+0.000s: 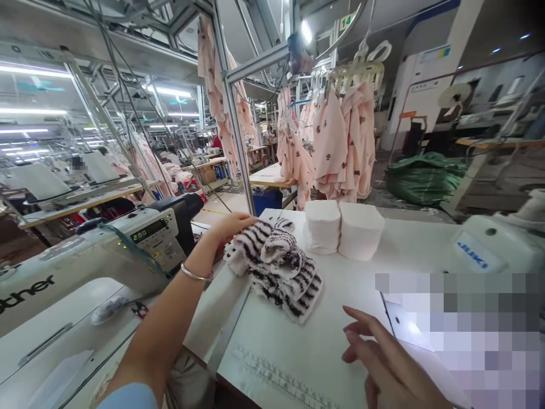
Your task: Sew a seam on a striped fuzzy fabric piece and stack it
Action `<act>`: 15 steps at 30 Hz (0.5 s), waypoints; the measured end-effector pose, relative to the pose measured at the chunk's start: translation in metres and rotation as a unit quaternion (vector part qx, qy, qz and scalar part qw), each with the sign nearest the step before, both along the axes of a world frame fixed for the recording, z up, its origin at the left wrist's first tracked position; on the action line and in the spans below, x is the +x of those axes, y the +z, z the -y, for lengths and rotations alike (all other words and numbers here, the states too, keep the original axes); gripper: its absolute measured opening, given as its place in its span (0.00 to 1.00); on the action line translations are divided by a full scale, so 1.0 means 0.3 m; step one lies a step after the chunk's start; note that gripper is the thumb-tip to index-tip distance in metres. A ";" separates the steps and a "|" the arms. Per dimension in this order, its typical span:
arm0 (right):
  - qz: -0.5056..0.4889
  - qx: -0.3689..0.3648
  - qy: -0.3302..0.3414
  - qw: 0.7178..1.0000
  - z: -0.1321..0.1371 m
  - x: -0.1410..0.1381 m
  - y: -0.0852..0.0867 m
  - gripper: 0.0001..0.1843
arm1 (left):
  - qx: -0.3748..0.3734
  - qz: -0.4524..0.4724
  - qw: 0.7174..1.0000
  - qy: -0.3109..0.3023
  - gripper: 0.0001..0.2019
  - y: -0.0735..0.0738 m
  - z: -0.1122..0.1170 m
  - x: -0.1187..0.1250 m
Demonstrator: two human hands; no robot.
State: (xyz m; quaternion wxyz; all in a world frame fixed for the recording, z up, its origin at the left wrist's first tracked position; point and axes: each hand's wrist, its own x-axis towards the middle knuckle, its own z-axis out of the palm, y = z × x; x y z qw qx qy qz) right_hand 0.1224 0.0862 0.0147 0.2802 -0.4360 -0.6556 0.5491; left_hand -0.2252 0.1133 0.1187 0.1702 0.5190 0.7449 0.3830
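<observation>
A loose pile of black-and-white striped plush fabric pieces (pixel 285 261) lies bunched on the white sewing table (pixel 272 346). At its far left edge, my left hand (pixel 234 225) is bent over the fabric, its fingers closing on the edge; the thumb is hidden. A silver bangle circles that wrist. My right hand (pixel 378 355) hovers over the table's right part, fingers apart and nothing in them. Two stacks of white fabric pieces (pixel 361 230) stand side by side behind the striped pile.
A Brother sewing machine (pixel 85 255) stands on the left, with red-handled snips (pixel 139 309) by it. A JUKI machine head (pixel 494 250) is at the right. Ruler markings (pixel 276 375) run along the front edge. Pink garments (pixel 344 142) hang beyond; a green sack (pixel 426 177) sits behind.
</observation>
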 end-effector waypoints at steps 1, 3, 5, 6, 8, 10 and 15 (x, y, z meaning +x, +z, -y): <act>0.014 -0.015 0.009 1.000 -0.025 -0.010 0.008 0.41 | -0.027 -0.016 1.000 -0.001 0.15 -0.025 0.002 -0.016; 0.047 -0.061 0.023 0.997 -0.083 -0.038 0.033 0.44 | -0.069 -0.042 0.997 0.006 0.14 -0.059 0.010 -0.044; 0.048 -0.121 0.028 0.991 -0.139 -0.083 0.064 0.45 | -0.099 -0.057 0.993 0.012 0.15 -0.076 0.017 -0.061; 0.037 -0.146 0.029 0.988 -0.164 -0.113 0.080 0.46 | -0.108 -0.059 0.992 0.012 0.16 -0.082 0.019 -0.064; 0.008 -0.174 0.033 0.984 -0.204 -0.179 0.108 0.46 | -0.118 -0.060 0.991 0.005 0.18 -0.098 0.020 -0.055; -0.005 -0.179 0.051 0.983 -0.229 -0.245 0.125 0.47 | -0.117 -0.060 0.991 0.000 0.21 -0.123 0.023 -0.023; -0.011 -0.166 0.053 0.985 -0.219 -0.328 0.139 0.45 | -0.099 -0.071 0.993 0.002 0.30 -0.192 0.102 0.163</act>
